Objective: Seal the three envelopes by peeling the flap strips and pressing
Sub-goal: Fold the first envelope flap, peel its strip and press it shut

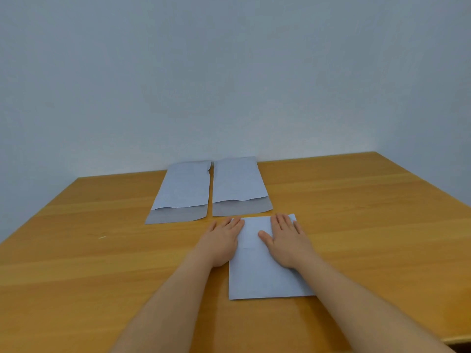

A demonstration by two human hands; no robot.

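Three pale blue envelopes lie on a wooden table (356, 225). The near envelope (262, 273) has its flap folded down over its far end. My left hand (223, 240) lies flat, palm down, on the left edge of that flap. My right hand (286, 238) lies flat on the flap's right part, fingers spread. Farther back the left envelope (182, 189) and the right envelope (237, 184) lie side by side with their flaps unfolded toward me.
A plain grey-blue wall rises right behind the table's far edge. The table's right edge runs diagonally at the right of the view. A small pale speck (102, 237) lies on the wood at the left.
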